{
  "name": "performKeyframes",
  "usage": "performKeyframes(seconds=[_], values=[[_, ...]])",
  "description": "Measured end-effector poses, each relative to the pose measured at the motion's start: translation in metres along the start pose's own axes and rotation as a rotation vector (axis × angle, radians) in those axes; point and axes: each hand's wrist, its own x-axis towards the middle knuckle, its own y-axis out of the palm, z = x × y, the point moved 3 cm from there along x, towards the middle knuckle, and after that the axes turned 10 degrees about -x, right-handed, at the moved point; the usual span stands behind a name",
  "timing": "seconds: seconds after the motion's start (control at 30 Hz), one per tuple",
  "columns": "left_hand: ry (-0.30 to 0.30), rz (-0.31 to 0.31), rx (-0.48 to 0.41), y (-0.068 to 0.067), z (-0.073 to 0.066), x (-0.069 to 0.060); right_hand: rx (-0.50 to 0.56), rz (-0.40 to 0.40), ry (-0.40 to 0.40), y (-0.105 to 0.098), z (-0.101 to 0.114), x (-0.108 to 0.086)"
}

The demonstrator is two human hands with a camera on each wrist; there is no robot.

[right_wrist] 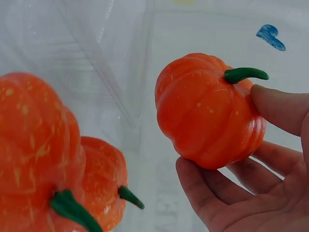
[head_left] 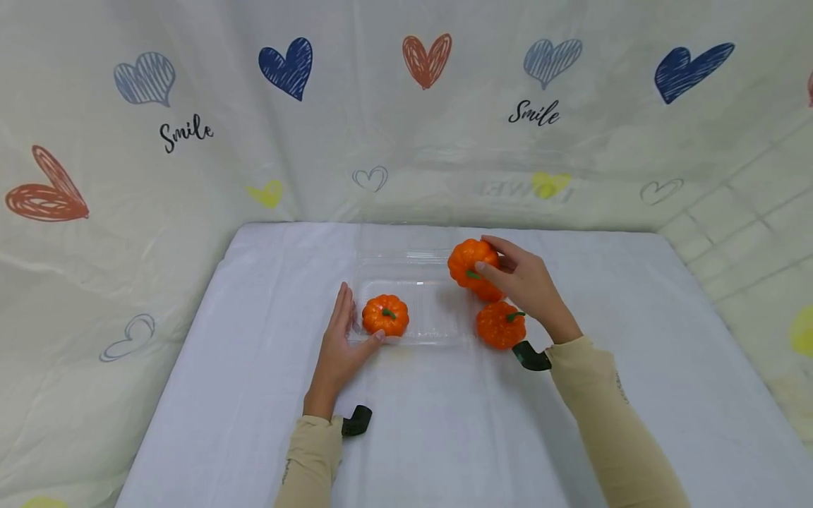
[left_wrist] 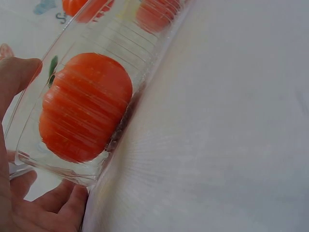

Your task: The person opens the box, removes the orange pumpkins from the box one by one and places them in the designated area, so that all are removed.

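My right hand [head_left: 527, 282] holds an orange pumpkin [head_left: 471, 261] with a green stem above the right end of a clear plastic container [head_left: 438, 321]. In the right wrist view, thumb and fingers grip this pumpkin [right_wrist: 207, 111] from the side. Another pumpkin [head_left: 386, 315] sits inside the container at its left end. My left hand [head_left: 336, 353] rests around the container's left end, thumb at the front rim and fingers along the outer side; the left wrist view shows the inside pumpkin [left_wrist: 87, 106] through the clear wall.
Two more pumpkins are right of the container: one [head_left: 502, 325] nearer the front, the other [head_left: 490, 291] partly hidden behind the held one. The container's clear lid stands open at the back. A white cloth [head_left: 254, 395] covers the table; a curtain [head_left: 330, 141] with printed hearts hangs behind.
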Motion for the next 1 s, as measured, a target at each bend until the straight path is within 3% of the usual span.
performKeyframes(seconds=[0.6,1.0], values=[[0.016,-0.002,-0.001,0.0,0.0,-0.001,-0.014,-0.164,0.075,-0.018,-0.033,-0.012],[0.01,-0.002,0.007,0.0,0.0,-0.001,0.003,-0.268,0.18,-0.029,-0.057,-0.022]])
